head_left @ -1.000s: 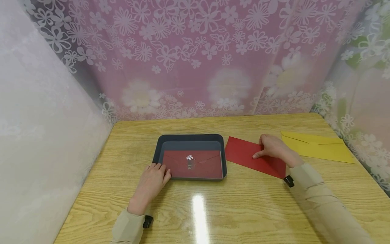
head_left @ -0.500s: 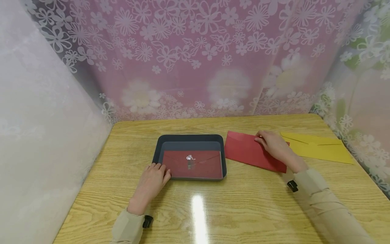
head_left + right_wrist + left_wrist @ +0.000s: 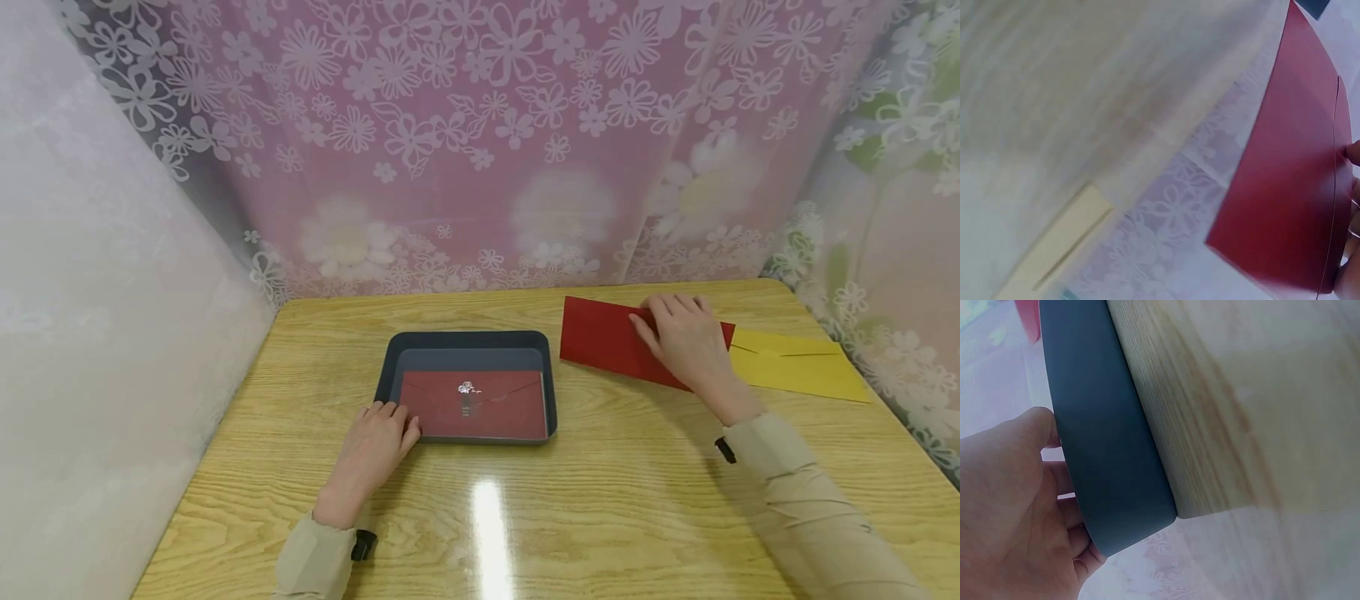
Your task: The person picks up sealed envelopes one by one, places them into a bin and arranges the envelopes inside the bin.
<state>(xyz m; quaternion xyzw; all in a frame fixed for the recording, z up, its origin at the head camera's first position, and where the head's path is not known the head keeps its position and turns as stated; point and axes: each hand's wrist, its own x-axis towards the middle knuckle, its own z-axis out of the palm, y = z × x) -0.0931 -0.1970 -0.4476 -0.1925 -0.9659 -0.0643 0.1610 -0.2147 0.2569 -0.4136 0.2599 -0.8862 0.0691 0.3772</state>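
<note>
My right hand (image 3: 685, 342) grips a red envelope (image 3: 611, 342) by its far long edge, and the envelope is lifted and tilted. The right wrist view shows the envelope's flap side (image 3: 1285, 156), with fingertips at the right edge. My left hand (image 3: 372, 446) holds the front left corner of a dark grey tray (image 3: 468, 339), fingers bent over the rim. From the left wrist, the tray's outer wall (image 3: 1100, 431) shows and the fingertips are partly hidden behind it. A dark red envelope (image 3: 495, 408) with a silver print lies in the tray.
A yellow envelope (image 3: 795, 367) lies on the wooden table (image 3: 600, 508) at the right, its left end covered by the lifted red envelope. Flowered curtains (image 3: 450, 150) stand behind the table and along both sides.
My right hand has raised the red envelope off the table, away from me and slightly right, tilting it and covering part of the yellow envelope. The left hand and tray have stayed put.
</note>
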